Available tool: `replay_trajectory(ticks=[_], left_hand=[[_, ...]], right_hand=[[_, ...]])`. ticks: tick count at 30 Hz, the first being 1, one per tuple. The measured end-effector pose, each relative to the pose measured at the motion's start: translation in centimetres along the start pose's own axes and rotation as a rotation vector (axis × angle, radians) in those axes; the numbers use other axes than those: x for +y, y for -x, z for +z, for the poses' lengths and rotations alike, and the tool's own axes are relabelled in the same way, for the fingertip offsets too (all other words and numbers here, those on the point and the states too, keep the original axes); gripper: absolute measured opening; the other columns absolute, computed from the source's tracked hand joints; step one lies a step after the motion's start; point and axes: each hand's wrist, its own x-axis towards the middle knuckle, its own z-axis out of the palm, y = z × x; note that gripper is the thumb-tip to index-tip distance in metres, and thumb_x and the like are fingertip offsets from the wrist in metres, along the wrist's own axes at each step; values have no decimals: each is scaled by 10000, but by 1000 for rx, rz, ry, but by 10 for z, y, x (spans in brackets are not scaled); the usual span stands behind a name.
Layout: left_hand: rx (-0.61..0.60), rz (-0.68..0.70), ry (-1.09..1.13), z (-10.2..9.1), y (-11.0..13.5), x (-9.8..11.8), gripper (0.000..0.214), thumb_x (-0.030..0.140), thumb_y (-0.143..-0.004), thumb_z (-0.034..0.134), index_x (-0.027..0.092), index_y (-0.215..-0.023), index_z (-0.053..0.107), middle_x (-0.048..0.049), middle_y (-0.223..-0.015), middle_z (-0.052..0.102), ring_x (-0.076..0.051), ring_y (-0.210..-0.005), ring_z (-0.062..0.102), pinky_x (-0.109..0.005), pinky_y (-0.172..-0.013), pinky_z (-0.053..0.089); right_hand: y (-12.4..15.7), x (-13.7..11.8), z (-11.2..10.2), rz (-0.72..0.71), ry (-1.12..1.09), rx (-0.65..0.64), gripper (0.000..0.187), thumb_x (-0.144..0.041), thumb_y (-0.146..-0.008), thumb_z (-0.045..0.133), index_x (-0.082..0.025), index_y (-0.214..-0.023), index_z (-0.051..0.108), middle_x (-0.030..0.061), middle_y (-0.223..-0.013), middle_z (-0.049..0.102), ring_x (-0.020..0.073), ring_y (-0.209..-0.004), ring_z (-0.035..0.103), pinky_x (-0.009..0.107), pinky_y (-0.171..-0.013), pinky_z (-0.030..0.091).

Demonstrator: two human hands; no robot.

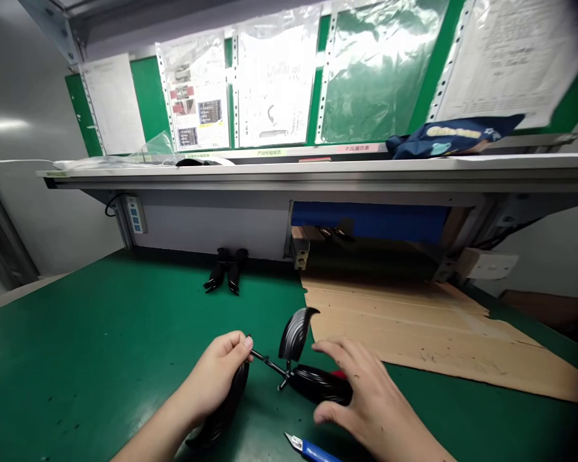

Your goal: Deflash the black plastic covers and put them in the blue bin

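My left hand (219,375) is closed on a black ribbed plastic part (224,410), its fingertips pinching the thin black sprue rod (267,364) that joins it to the other pieces. One curved black piece (296,332) stands up from that rod. My right hand (366,398) hovers with fingers spread over a second black ribbed piece (320,385) lying on the green mat, touching or almost touching it. Something small and red (338,374) shows under my right fingers.
A blue-handled craft knife (311,449) lies at the near edge. Two more black parts (226,269) stand by the back panel. Flattened cardboard (414,327) covers the mat's right side. A shelf (318,168) overhead carries a dark blue bag (453,135), beneath hanging document sleeves.
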Motion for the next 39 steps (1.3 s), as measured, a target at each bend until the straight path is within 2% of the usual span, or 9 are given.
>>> replay_trajectory(ticks=[3, 6, 13, 17, 23, 26, 31, 35, 39], left_hand=[[-77, 48, -110, 1, 6, 8, 391, 525, -895, 484, 184, -705, 459, 64, -615, 289, -108, -573, 226, -242, -531, 191], [-230, 124, -220, 3, 13, 15, 371, 476, -896, 506, 183, -678, 438, 54, -637, 341, -113, -606, 280, -245, -571, 240], [-491, 192, -96, 10, 15, 11, 438, 588, -836, 550, 158, -755, 556, 22, -665, 419, -132, -649, 341, -252, -610, 262], [-375, 62, 20, 15, 7, 1, 428, 568, -831, 580, 158, -726, 516, 36, -649, 388, -106, -600, 275, -236, -566, 219], [-86, -69, 293, 20, 5, -9, 387, 547, -864, 543, 194, -759, 423, 53, -641, 400, -89, -560, 331, -203, -549, 265], [-95, -55, 432, 29, 10, -8, 368, 485, -849, 608, 193, -777, 395, 5, -751, 524, -100, -656, 474, -231, -685, 381], [-278, -88, 656, 45, 12, -9, 356, 365, -767, 743, 152, -859, 473, -68, -837, 600, -155, -762, 585, -326, -801, 432], [-138, -115, 442, 48, 7, -18, 593, 494, -729, 754, 171, -1108, 432, -21, -793, 593, -145, -700, 579, -278, -696, 409], [-88, 111, 198, 50, 11, -20, 649, 677, -809, 529, 168, -1203, 448, -97, -1011, 603, -193, -913, 562, -330, -835, 417]], right_hand=[[-2, -7, -9, -160, 118, 206, 346, -229, -866, 603, -262, -1201, 528, 98, -1236, 494, 321, -1120, 455, 448, -898, 361], [-3, -23, -12, -328, 175, 213, 360, -83, -883, 402, -258, -1134, 594, 96, -1219, 540, 314, -1137, 456, 472, -941, 274], [4, -36, 15, -496, 11, -243, 131, -85, -649, 509, -209, -617, 484, -55, -569, 522, 128, -492, 454, 283, -605, 314], [3, -29, 7, -191, 162, -206, 171, -63, -583, 507, -213, -646, 455, -38, -617, 582, 174, -542, 539, 286, -572, 323], [1, -15, -15, 229, 131, 166, 270, -418, -903, 543, -239, -720, 458, -30, -567, 548, 195, -478, 521, 264, -442, 352], [5, -27, -3, 62, 9, 179, 255, -497, -942, 521, -245, -970, 552, -3, -792, 639, 199, -628, 600, 275, -546, 473], [11, -41, 20, -278, 259, 110, 308, -274, -929, 483, -154, -1208, 531, 91, -963, 639, 270, -816, 604, 376, -708, 512], [11, -41, 21, -333, 413, 93, 346, -152, -807, 507, -154, -1144, 584, 87, -906, 629, 272, -754, 594, 387, -632, 508], [7, -43, 18, -383, 423, -16, 368, -152, -817, 548, -182, -1183, 581, 63, -867, 642, 268, -728, 603, 381, -605, 508]])
